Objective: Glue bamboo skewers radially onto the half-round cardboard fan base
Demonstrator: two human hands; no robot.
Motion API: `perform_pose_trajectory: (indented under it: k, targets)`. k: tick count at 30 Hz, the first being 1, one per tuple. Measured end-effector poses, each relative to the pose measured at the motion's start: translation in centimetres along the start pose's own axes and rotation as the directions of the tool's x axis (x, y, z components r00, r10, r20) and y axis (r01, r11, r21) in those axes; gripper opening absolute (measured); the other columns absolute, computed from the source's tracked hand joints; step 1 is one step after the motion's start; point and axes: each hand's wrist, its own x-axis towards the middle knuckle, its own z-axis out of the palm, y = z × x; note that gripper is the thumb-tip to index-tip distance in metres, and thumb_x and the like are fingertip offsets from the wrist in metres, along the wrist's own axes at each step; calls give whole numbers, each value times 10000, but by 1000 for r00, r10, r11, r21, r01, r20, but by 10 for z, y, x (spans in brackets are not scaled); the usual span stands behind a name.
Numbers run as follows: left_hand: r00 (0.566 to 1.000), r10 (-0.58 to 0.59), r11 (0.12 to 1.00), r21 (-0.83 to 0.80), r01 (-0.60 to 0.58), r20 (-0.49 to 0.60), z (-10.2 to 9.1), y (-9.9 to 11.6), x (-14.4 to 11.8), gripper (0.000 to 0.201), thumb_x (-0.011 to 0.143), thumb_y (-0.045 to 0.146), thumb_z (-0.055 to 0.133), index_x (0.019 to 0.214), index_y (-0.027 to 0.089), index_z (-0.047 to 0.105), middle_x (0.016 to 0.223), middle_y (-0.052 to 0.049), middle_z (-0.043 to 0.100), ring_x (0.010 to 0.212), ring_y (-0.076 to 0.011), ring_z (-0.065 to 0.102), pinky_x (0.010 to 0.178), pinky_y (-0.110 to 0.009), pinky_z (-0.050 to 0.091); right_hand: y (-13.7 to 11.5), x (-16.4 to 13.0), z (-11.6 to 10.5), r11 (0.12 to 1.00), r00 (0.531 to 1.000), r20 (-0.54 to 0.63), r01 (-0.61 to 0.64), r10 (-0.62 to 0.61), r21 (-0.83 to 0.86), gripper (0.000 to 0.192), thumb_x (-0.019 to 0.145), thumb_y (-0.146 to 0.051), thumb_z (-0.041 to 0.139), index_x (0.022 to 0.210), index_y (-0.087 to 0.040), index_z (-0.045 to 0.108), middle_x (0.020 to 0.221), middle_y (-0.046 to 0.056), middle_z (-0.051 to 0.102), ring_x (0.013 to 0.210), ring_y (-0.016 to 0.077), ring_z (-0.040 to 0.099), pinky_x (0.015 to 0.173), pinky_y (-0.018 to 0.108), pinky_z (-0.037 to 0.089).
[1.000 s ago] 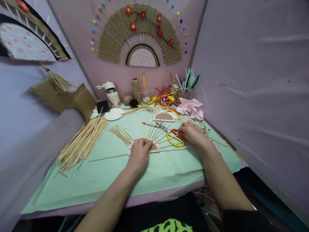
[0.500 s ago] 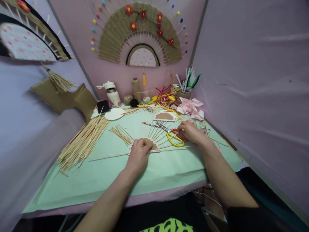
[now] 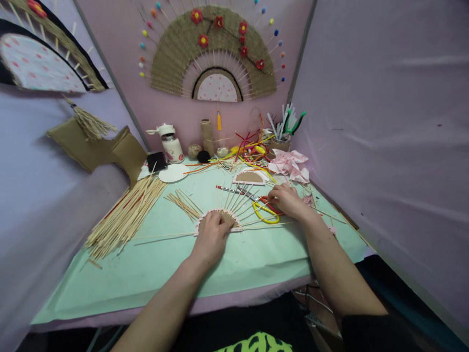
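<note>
A small half-round cardboard piece (image 3: 233, 220) with thin bamboo sticks (image 3: 234, 196) fanning out from it lies in the middle of the green mat (image 3: 154, 264). My left hand (image 3: 211, 235) presses flat on it. My right hand (image 3: 288, 200) rests to the right, its fingertips touching the outer ends of the sticks beside yellow-handled scissors (image 3: 265, 214). Whether it pinches a stick cannot be made out.
A big bundle of bamboo sticks (image 3: 124, 215) lies at the left, a smaller loose bunch (image 3: 183, 203) nearer the middle. At the back stand a white bottle (image 3: 171, 144), twine spools (image 3: 207, 136), coloured wires (image 3: 252, 144), a tool cup (image 3: 281, 142) and pink paper (image 3: 291, 164). Finished fans (image 3: 214, 54) hang on the walls.
My right hand has slid slightly left along the stick ends. My left hand stays pressed on the cardboard piece.
</note>
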Motion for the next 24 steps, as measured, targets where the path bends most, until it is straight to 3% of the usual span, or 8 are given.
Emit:
perform_pose_trajectory:
  k: [24]
  targets:
    - [1000, -8, 1000, -21, 7, -8, 1, 1, -1, 339, 938, 144, 496, 1122, 281, 746, 938, -79, 571, 945, -238, 463, 828, -383, 419, -7, -10, -4, 998, 998, 9, -58, 58, -18, 219, 888, -146, 561, 874, -235, 760, 1033, 90, 687, 1055, 267, 517, 764, 347, 305]
